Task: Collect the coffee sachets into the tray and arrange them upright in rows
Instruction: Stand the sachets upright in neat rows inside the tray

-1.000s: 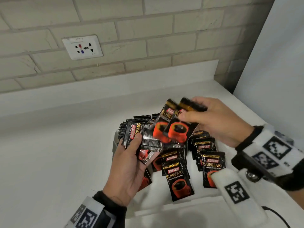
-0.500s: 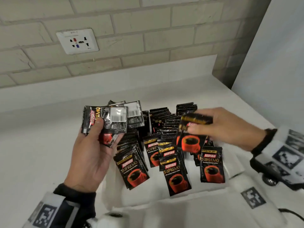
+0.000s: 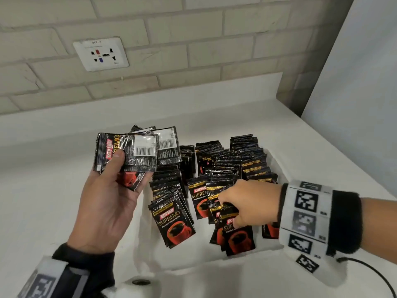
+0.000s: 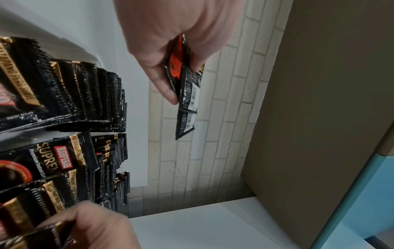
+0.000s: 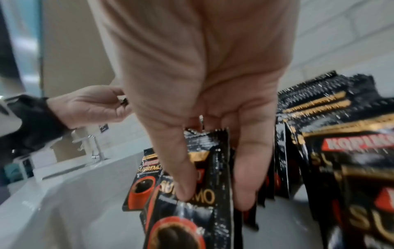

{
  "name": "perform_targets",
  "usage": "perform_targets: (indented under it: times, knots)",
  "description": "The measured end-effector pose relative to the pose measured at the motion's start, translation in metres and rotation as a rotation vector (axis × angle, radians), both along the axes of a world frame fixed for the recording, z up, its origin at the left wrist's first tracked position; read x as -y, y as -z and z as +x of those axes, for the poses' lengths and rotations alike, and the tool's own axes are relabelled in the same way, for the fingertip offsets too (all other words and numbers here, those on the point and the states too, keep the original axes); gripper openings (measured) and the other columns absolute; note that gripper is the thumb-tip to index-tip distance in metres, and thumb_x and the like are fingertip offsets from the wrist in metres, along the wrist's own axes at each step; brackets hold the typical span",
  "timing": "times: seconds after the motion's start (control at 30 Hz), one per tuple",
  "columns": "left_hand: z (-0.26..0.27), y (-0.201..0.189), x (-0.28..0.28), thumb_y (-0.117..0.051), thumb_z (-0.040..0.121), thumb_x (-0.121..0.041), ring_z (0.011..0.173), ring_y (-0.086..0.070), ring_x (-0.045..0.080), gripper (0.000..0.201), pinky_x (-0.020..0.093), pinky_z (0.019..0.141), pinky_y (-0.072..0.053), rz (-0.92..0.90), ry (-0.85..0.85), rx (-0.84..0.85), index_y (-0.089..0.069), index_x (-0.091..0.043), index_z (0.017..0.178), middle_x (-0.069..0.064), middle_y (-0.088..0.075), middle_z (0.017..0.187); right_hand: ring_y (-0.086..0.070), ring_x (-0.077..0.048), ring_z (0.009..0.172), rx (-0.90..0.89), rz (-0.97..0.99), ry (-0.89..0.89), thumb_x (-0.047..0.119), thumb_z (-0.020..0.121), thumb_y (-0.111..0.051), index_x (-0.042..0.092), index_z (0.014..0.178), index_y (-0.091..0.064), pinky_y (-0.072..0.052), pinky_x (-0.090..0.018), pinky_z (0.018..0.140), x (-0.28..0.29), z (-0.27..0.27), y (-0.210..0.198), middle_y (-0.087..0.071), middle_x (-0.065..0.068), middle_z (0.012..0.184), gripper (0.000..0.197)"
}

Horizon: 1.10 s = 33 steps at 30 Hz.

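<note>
A white tray [image 3: 150, 250] holds three rows of black Kopiko coffee sachets [image 3: 225, 164] that stand leaning back. My left hand [image 3: 131, 166] hovers over the tray's left edge and grips a fanned bundle of sachets [image 3: 137, 151], thumb on top, barcodes facing up. The left wrist view shows that bundle [image 4: 188, 101] pinched edge-on in the left hand [image 4: 177, 80]. My right hand [image 3: 227, 211] reaches down into the front of the middle row. It pinches one sachet [image 5: 198, 210] between thumb and fingers [image 5: 247, 193].
A white counter [image 3: 53, 201] carries the tray, with a brick wall and a wall socket [image 3: 101, 53] behind. A white panel [image 3: 354, 82] stands on the right. A black cable [image 3: 376, 276] trails near my right wrist. A tap [image 5: 93, 148] shows at the far left.
My left hand has carried its bundle up and to the left, off the rows. My right hand has dropped from above the tray down into the front of the middle row.
</note>
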<state>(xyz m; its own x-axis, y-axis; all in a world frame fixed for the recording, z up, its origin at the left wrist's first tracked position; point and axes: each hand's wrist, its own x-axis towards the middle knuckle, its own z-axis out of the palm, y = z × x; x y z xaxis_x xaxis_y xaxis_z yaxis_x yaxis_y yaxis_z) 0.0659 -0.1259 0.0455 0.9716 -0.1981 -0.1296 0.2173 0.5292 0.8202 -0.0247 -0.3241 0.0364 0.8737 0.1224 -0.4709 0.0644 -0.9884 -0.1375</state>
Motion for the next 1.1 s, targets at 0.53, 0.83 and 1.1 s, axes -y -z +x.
perform_targets:
  times: [0.53, 0.83, 1.1]
  knots:
    - [-0.008, 0.012, 0.008, -0.053, 0.091, -0.015, 0.069, -0.071, 0.010, 0.012, 0.023, 0.050, -0.054, 0.070, 0.068, -0.080, -0.059, -0.016, 0.101, 0.000, -0.073, 0.082, -0.039, -0.017, 0.055, 0.281, -0.344, -0.167, 0.025, 0.088, -0.053, 0.013, 0.120, -0.030, -0.023, -0.025, 0.043, -0.009, 0.004, 0.007, -0.043, 0.000, 0.076, 0.041]
    - [-0.015, 0.016, 0.019, -0.057, 0.085, -0.005, 0.066, -0.071, 0.011, 0.013, 0.025, 0.051, -0.055, 0.061, 0.081, -0.062, -0.058, -0.013, 0.096, 0.001, -0.074, 0.078, -0.060, -0.023, 0.087, 0.406, -0.214, -0.019, 0.041, 0.090, -0.050, 0.017, 0.123, -0.034, -0.043, -0.030, 0.062, 0.000, 0.000, -0.017, -0.059, -0.002, 0.100, 0.044]
    - [-0.026, 0.012, 0.037, -0.063, 0.070, -0.002, 0.066, -0.070, 0.012, 0.030, 0.025, 0.053, -0.056, 0.063, 0.100, -0.017, -0.059, -0.013, 0.097, 0.001, -0.073, 0.077, -0.063, -0.006, 0.078, 0.469, 0.659, 0.500, 0.055, 0.076, -0.054, 0.030, 0.100, -0.057, -0.056, -0.030, 0.073, 0.004, 0.000, -0.050, -0.064, 0.009, 0.090, 0.035]
